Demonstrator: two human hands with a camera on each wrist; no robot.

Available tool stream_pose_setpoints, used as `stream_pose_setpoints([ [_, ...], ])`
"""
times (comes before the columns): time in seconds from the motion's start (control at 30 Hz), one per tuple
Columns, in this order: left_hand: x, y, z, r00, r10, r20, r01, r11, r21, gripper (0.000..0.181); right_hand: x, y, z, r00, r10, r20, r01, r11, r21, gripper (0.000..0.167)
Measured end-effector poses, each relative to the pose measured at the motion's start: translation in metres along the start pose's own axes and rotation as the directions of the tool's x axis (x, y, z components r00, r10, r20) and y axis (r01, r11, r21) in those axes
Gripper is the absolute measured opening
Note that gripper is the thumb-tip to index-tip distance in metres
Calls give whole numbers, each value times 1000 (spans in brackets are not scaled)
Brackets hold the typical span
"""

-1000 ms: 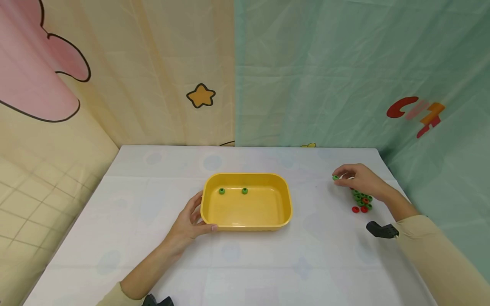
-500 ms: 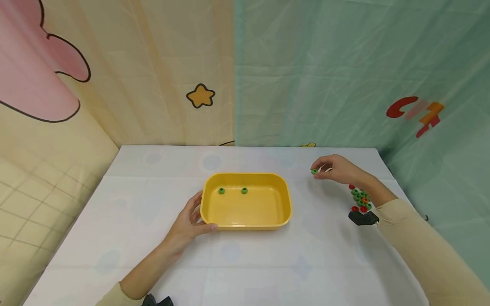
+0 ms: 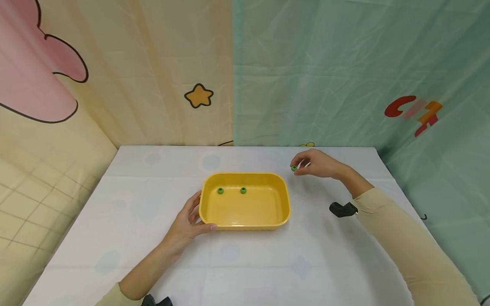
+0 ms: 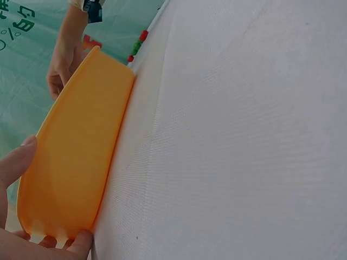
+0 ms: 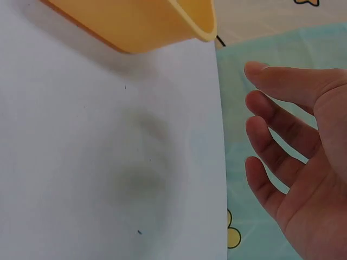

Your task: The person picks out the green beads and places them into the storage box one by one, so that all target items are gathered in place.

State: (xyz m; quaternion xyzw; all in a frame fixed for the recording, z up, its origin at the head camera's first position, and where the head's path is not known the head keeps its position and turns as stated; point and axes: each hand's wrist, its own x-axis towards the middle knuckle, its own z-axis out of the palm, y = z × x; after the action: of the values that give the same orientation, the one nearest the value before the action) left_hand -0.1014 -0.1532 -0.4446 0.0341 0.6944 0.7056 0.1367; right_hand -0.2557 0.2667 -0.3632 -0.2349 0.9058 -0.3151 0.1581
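Note:
A yellow tray (image 3: 245,212) stands on the white table, with one green bead (image 3: 220,191) and another green bead (image 3: 243,190) lying in it. My left hand (image 3: 186,229) grips the tray's left end, thumb on the near rim; the left wrist view shows its fingers round the tray wall (image 4: 81,141). Above the table, up and right of the tray, my right hand (image 3: 319,164) pinches a green bead (image 3: 294,168) between thumb and fingertips. In the right wrist view that hand (image 5: 303,135) shows curved fingers, and the bead cannot be seen.
Red and green beads (image 4: 136,47) lie at the table's far side in the left wrist view; in the head view the right arm covers them. Patterned curtains (image 3: 344,76) hang behind the table and at both sides.
My right hand has moved left from the bead pile toward the tray, carrying the green bead. My left hand keeps its hold on the tray.

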Motion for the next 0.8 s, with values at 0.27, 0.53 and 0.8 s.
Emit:
stream_pose_setpoints([
  [0.27, -1, 1, 0, 1000, 2, 3, -2, 1000, -9, 105, 18, -20, 7, 998, -35, 56, 35, 999, 14, 19],
  [0.53, -1, 1, 0, 1000, 2, 2, -2, 1000, -17, 104, 34, -37, 13, 994, -59, 97, 56, 998, 25, 20],
  [0.8, 0, 0, 0, 1000, 6, 6, -6, 1000, -22, 104, 48, -52, 20, 988, -93, 125, 90, 996, 22, 18],
])
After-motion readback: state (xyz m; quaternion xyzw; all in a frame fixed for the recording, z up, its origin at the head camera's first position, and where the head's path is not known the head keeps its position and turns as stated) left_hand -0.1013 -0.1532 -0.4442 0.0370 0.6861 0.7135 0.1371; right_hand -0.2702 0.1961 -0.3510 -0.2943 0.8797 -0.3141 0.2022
